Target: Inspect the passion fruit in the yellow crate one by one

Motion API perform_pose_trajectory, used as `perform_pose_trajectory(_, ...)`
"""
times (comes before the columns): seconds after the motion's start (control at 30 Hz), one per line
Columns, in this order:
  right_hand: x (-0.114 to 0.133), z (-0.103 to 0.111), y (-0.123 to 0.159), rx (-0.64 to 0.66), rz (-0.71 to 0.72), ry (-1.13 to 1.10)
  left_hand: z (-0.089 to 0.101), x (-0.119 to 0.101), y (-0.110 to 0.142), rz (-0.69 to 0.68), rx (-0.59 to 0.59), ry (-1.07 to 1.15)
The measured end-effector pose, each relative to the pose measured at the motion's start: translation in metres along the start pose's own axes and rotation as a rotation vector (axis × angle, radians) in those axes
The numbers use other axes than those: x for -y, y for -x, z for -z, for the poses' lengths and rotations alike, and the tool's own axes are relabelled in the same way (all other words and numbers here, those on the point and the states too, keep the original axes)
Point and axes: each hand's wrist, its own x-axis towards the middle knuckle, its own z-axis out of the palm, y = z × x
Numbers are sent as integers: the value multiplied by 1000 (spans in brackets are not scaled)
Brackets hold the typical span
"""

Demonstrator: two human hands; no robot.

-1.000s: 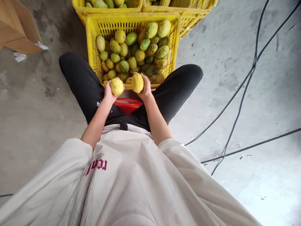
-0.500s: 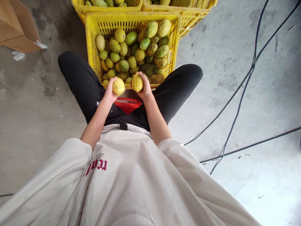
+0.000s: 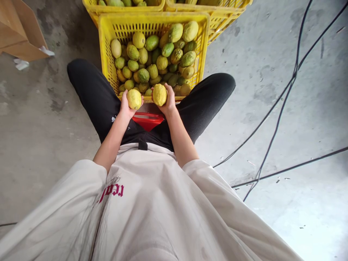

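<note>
My left hand (image 3: pixel 126 106) is closed around a yellow, oval, lemon-like fruit (image 3: pixel 134 99), its fingers mostly hidden beneath. A second yellow fruit (image 3: pixel 159 95), with ribbed skin, rests in my right hand (image 3: pixel 169 101), thumb along its side. Both hands are side by side over the near rim of a yellow slatted crate (image 3: pixel 204 54), with a small gap between them. Inside the crate lie many green and yellow fruits of the same sort, such as a green one (image 3: pixel 152 42) near the far side.
Two more yellow crates (image 3: pixel 127 9) with fruit stand beyond the first. Between my legs is a red plastic object (image 3: pixel 149 123). An open cardboard box (image 3: pixel 29 43) sits at the far left. Black cables (image 3: pixel 280 105) cross the concrete floor on the right.
Both fruits have turned slightly in my hands. The left one has shifted a little leftward, the right one slightly rightward. The crate's contents look the same.
</note>
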Motion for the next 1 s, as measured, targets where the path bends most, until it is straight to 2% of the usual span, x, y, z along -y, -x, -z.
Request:
perform_pose_trajectory(0.2, -6, -3, 2, -5, 113, 3, 1, 2, -2, 3, 15, -94)
perform_pose_trajectory(0.37, -1, -2, 3, -77, 76, 32, 1, 0, -2, 15, -42, -121)
perform_pose_trajectory(0.57, 8, -4, 9, -168, 58, -88, -2, -2, 3, 34, -58, -46)
perform_pose_trajectory(0.7, 9, -8, 12, -154, 42, -108, 2, 0, -3, 91, -68, -14)
perform_pose_trajectory(0.87, 14, -11, 20, -119, 47, 31, 4, 0, -4, 72, -41, 4)
perform_pose_trajectory(1.0, 19, -15, 25, -88, 59, 92, 0, 1, 0, 43, -2, -77)
